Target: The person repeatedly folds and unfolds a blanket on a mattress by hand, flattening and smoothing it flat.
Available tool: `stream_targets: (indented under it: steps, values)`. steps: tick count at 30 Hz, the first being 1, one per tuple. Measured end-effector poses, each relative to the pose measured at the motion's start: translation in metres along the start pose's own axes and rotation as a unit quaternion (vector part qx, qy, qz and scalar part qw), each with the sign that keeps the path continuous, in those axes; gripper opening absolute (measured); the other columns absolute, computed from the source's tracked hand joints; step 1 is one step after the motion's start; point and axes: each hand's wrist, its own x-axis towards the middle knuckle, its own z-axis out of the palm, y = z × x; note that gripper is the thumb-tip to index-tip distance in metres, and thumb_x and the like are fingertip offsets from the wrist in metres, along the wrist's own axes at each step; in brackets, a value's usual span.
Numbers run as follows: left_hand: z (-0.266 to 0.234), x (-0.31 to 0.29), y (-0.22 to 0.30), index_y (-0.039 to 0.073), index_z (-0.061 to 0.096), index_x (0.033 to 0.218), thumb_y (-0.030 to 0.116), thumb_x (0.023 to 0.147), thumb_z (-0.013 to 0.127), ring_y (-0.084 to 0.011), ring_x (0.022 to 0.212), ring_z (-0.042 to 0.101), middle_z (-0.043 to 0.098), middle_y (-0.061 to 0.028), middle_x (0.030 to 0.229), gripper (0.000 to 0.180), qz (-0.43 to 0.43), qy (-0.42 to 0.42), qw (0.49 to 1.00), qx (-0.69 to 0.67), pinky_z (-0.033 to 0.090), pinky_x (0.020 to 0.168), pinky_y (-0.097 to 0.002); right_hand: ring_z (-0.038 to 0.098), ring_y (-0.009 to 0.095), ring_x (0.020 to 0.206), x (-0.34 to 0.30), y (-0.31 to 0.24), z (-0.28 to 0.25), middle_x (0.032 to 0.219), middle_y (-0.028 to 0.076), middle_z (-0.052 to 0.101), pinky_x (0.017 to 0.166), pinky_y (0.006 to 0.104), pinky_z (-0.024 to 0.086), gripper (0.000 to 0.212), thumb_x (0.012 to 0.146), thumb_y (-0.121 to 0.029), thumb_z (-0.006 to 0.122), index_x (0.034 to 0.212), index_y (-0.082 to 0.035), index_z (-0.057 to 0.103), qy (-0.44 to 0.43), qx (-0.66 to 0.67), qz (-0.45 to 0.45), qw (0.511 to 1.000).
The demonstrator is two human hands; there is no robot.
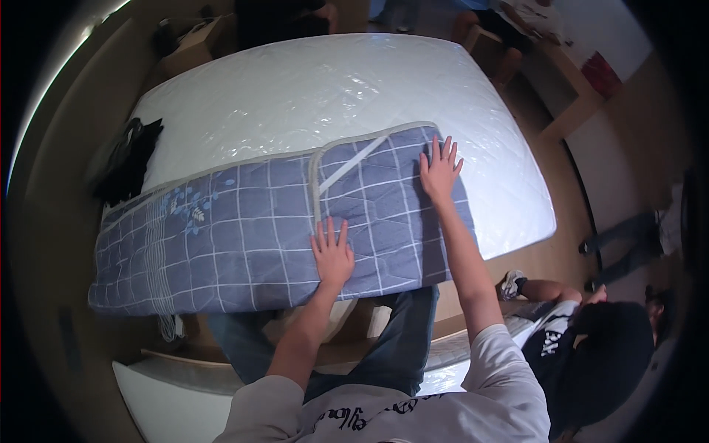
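A folded blue-grey quilted pad (244, 236) with a white grid and a leaf print lies along the near edge of a white plastic-wrapped mattress (317, 96). My left hand (331, 251) rests flat on the pad near its front edge, fingers spread. My right hand (440, 170) presses flat on the pad's far right corner, fingers apart. A folded-over flap with a white strap (354, 164) lies between the two hands. Neither hand grips anything.
A black garment or bag (129, 159) sits at the mattress's left edge. Another person in dark clothes (591, 347) crouches at the lower right. A wooden desk (569, 81) and a further seated person are at the upper right. A box (193, 43) stands at the far left.
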Motion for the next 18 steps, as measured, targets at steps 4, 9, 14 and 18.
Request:
stream_targets:
  steps: [4, 9, 14, 18]
  values:
    - [0.008, 0.021, -0.006, 0.020, 0.031, 0.135, 0.022, 0.077, 0.048, -0.0340, 0.130, 0.017, 0.019, -0.0119, 0.142, 0.060, 0.005, -0.019, 0.999, -0.028, 0.016, 0.102, -0.0516, 0.019, 0.033, 0.130, 0.006, 0.003, 0.076, 0.140, 0.015, 0.024, 0.102, 0.0555, 0.012, 0.057, 0.085, -0.043, 0.040, 0.133, -0.014, 0.032, -0.062, -0.059, -0.004, 0.996]
    - [0.023, 0.046, -0.019, 0.019, 0.031, 0.134, 0.021, 0.076, 0.048, -0.0341, 0.130, 0.016, 0.017, -0.0119, 0.142, 0.060, -0.002, -0.023, 0.999, -0.044, 0.014, 0.102, -0.0518, 0.018, 0.032, 0.130, 0.029, 0.001, 0.124, 0.140, 0.016, 0.024, 0.102, 0.0551, 0.010, 0.058, 0.085, -0.045, 0.037, 0.133, -0.014, 0.032, -0.113, -0.078, -0.004, 0.991]
    - [0.031, 0.052, -0.024, 0.021, 0.030, 0.135, 0.022, 0.077, 0.048, -0.0337, 0.130, 0.015, 0.016, -0.0115, 0.143, 0.060, -0.015, -0.033, 0.998, -0.050, 0.014, 0.102, -0.0521, 0.017, 0.031, 0.131, 0.037, 0.004, 0.134, 0.141, 0.015, 0.022, 0.102, 0.0554, 0.009, 0.059, 0.085, -0.046, 0.037, 0.134, -0.013, 0.032, -0.171, -0.080, 0.012, 0.982]
    - [0.029, 0.060, -0.030, 0.021, 0.030, 0.135, 0.022, 0.077, 0.047, -0.0327, 0.130, 0.016, 0.017, -0.0108, 0.143, 0.060, 0.002, -0.010, 0.999, -0.051, 0.015, 0.102, -0.0513, 0.017, 0.030, 0.131, 0.063, -0.006, 0.112, 0.141, 0.014, 0.021, 0.102, 0.0556, 0.011, 0.062, 0.084, -0.048, 0.039, 0.133, -0.010, 0.032, -0.157, -0.062, 0.026, 0.985]
